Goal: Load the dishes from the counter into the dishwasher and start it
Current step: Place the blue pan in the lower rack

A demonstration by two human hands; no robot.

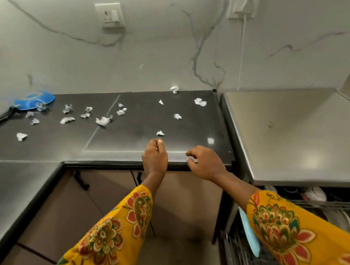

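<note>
Dishwasher (322, 205) beneath glossy steel counter (301, 135)

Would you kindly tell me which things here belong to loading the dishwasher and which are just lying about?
Part of the job:
- dishwasher, open, racks showing
- light blue plate standing in its lower rack
- white dishes in its upper rack

Just lying about:
- crumpled paper scraps scattered on the dark counter
- blue dustpan at the back left
- wall sockets

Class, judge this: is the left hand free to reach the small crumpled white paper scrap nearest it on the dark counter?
Probably yes: the left hand hovers just short of the crumpled white paper scrap, with only bare dark counter between.
</note>
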